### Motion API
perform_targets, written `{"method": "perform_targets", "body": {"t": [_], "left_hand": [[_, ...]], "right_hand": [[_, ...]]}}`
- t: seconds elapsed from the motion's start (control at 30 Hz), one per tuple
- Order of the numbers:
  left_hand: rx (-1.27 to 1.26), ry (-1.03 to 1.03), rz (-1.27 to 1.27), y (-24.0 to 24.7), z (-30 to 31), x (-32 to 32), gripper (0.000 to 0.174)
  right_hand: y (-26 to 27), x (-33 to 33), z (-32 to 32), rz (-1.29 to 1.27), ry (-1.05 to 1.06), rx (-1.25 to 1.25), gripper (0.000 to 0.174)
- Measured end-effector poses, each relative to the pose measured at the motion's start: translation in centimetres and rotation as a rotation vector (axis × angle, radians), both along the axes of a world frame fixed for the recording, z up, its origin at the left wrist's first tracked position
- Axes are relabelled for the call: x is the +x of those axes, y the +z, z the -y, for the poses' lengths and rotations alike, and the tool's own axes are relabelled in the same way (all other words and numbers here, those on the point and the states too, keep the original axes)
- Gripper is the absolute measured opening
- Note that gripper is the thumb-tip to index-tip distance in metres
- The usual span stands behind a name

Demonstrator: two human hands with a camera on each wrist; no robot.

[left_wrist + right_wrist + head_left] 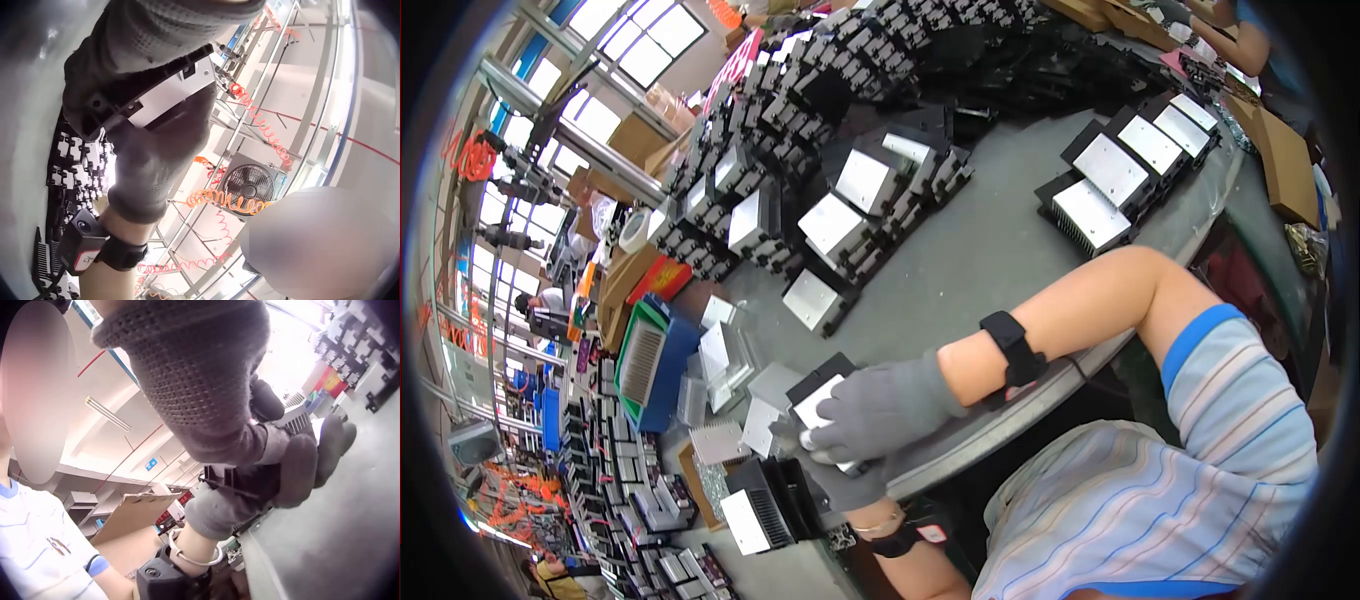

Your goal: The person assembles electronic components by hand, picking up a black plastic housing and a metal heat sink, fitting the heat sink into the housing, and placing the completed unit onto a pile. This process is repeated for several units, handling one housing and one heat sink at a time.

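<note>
Grey work table (1000,250) with parts
Rows of black-framed heat-sink modules (840,225) fill its middle; a group of four (1125,175) sits at right; loose finned heat sinks (720,440) at left.

1. You are in a factory assembly hall, seated at a long grey worktable (1000,250).
2. Rows of finned parts (840,215), all alike with black frames and metal plates, cover the table.
3. Your left hand (850,485) and right hand (880,405), both in grey knit work gloves, hold one such black part (820,388).
4. Orange coiled hoses (212,199) and a fan (249,182) hang on metal framing overhead.
5. Cardboard boxes (1285,165), a blue crate (668,365) and tall windows (640,45) surround you.
</note>
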State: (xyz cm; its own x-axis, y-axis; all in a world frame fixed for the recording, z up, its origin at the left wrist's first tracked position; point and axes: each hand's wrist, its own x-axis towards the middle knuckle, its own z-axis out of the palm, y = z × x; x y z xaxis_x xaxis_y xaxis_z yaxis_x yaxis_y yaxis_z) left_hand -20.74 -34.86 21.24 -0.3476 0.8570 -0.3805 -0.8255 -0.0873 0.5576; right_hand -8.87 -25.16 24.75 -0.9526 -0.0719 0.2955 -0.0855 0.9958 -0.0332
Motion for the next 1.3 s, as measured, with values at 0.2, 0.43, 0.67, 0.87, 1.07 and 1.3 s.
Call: {"method": "perform_targets", "body": {"t": [0.2,0.43,0.67,0.87,1.07,1.3], "left_hand": [[0.088,-0.254,-0.253,-0.3,-9.0,-5.9,0.052],[-0.201,-0.115,-0.931,-3.5,-18.2,-8.1,0.043],[-0.077,-0.276,-0.724,-5.4,-18.2,-9.3,0.052],[-0.241,-0.197,-1.132,-2.1,-18.7,-3.8,0.064],[-0.21,-0.244,-0.964,-3.5,-19.1,-6.0,0.058],[-0.178,0.057,-1.264,-2.8,-13.1,-3.5,0.054]], "right_hand": [[2.0,3.6,-4.7,-0.305,-0.24,-0.219,0.069],[5.9,16.8,-26.9,0.166,-1.255,-0.145,0.037],[0.1,19.8,-26.6,0.576,-1.382,-0.148,0.109],[2.1,22.6,-27.5,0.255,-1.39,-0.177,0.08],[4.7,25.8,-26.5,-0.4,-1.659,-0.278,0.047],[6.7,27.9,-23.9,-0.388,-1.655,-0.545,0.042]]}}
